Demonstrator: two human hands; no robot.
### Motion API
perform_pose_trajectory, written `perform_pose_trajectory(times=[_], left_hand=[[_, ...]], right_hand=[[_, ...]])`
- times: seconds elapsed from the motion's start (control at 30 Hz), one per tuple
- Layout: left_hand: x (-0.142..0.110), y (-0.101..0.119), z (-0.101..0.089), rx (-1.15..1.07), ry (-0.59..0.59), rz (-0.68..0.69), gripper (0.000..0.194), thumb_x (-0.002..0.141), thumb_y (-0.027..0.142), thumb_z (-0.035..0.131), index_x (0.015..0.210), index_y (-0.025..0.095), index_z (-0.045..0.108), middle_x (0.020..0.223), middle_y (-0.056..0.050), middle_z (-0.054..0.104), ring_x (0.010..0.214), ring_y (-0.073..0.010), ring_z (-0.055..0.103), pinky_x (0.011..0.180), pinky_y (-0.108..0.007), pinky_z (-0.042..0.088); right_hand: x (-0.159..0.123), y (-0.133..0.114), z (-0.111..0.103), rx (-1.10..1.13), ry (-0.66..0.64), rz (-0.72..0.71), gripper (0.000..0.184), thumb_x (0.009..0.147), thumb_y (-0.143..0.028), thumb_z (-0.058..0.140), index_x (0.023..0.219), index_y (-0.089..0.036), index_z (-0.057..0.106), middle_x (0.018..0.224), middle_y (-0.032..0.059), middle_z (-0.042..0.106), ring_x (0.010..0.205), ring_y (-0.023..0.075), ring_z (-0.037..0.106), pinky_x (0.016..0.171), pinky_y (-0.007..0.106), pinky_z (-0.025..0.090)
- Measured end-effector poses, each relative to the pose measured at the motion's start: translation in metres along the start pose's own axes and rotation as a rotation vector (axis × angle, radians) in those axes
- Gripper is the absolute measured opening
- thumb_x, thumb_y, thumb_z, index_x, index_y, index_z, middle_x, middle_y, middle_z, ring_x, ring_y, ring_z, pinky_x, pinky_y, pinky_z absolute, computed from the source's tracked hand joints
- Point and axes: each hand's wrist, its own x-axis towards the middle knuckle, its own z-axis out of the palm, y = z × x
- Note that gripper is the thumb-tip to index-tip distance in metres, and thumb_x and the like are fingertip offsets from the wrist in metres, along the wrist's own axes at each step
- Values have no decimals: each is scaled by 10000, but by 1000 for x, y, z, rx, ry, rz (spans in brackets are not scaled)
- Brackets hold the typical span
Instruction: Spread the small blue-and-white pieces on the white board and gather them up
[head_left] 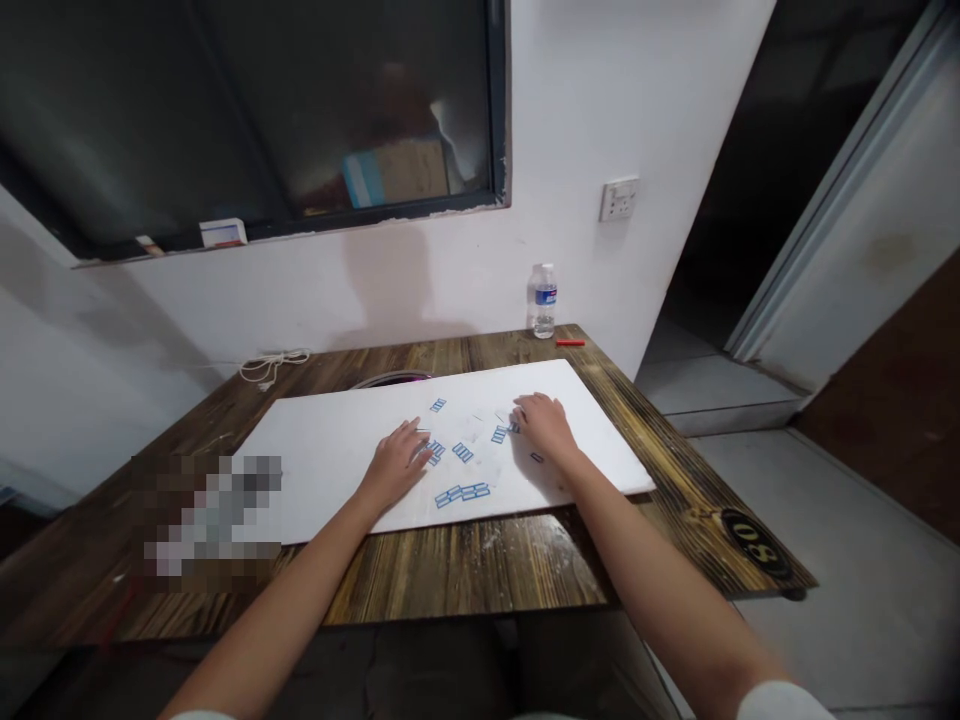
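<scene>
From here, a dark-framed window [247, 110] sits high in a scuffed white plaster wall [442, 290], with a wall socket [619, 199] to its right. A dark-grained wooden table [465, 570] stands against that wall, beside a doorway [750, 150] with a pale metal frame [832, 210]. Grey floor tiles [847, 540] spread to the right under soft, even light.

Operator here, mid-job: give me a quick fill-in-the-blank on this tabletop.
The left hand and right hand rest on a board coloured ____. The small pieces on it are edged in ____. The water bottle stands near the ____ edge of the wooden table. The short stick beside it is ____.

Missing words: white; blue; far; red.
</scene>
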Motion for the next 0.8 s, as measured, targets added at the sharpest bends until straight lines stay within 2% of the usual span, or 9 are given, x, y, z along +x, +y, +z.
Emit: perform_pose_trajectory(times=[0.17, 0.3, 0.4, 0.47, 0.57, 0.7, 0.8], left_hand=[[-3, 1, -3, -2, -26, 168, 384, 979, 395, 407, 1268, 294, 639, 1466, -57, 512, 1388, -296, 406, 1082, -535, 362], [-3, 0, -4, 10, -96, 281, 379, 971, 410, 435, 1286, 330, 630, 1435, -35, 547, 1354, -285, 451, 1073, -528, 363], [-3, -1, -3, 15, -116, 292, 389, 979, 431, 415, 1286, 327, 630, 1402, -31, 579, 1323, -273, 488, 1061, -507, 378], [-2, -1, -3, 18, -129, 293, 405, 985, 438, 398, 1298, 316, 623, 1396, -34, 585, 1310, -267, 502, 1045, -491, 393], [-3, 0, -4, 26, -138, 283, 426, 987, 457, 387, 1313, 303, 613, 1405, -40, 577, 1311, -269, 498, 1036, -482, 398], [-3, 7, -7, 26, -137, 263, 499, 975, 524, 386, 1386, 290, 545, 1481, -53, 496, 1361, -287, 436, 1078, -490, 348], [-3, 16, -9, -11, -203, 350, 581, 960, 596, 375, 1467, 319, 435, 1544, -38, 406, 1434, -289, 328, 1116, -481, 286]], right_hand=[[4, 15, 5, 21, 44, 8, 352, 984, -255, 395, 1220, -192, 649, 1335, 112, 615, 1280, 285, 479, 1069, 509, 323], [6, 17, 9, 40, -32, -227, 275, 953, -274, 496, 1098, -226, 724, 1265, 89, 665, 1212, 268, 544, 1025, 433, 400], [5, 16, 12, 93, -66, -412, 237, 902, -325, 608, 1081, -240, 737, 1247, 75, 680, 1187, 263, 565, 1006, 402, 431], [3, 13, 13, 121, -81, -468, 265, 856, -361, 675, 1089, -251, 736, 1252, 73, 678, 1191, 271, 564, 1002, 412, 440], [0, 9, 12, 134, -96, -490, 317, 804, -408, 733, 1087, -266, 738, 1239, 73, 683, 1184, 275, 567, 1010, 426, 441], [-5, 2, 12, 110, -122, -498, 322, 860, -405, 673, 1149, -268, 710, 1294, 79, 653, 1255, 292, 525, 1062, 468, 396], [-10, -6, 13, 84, -159, -503, 401, 893, -416, 632, 1262, -260, 634, 1339, 101, 620, 1345, 319, 446, 1105, 547, 320]])
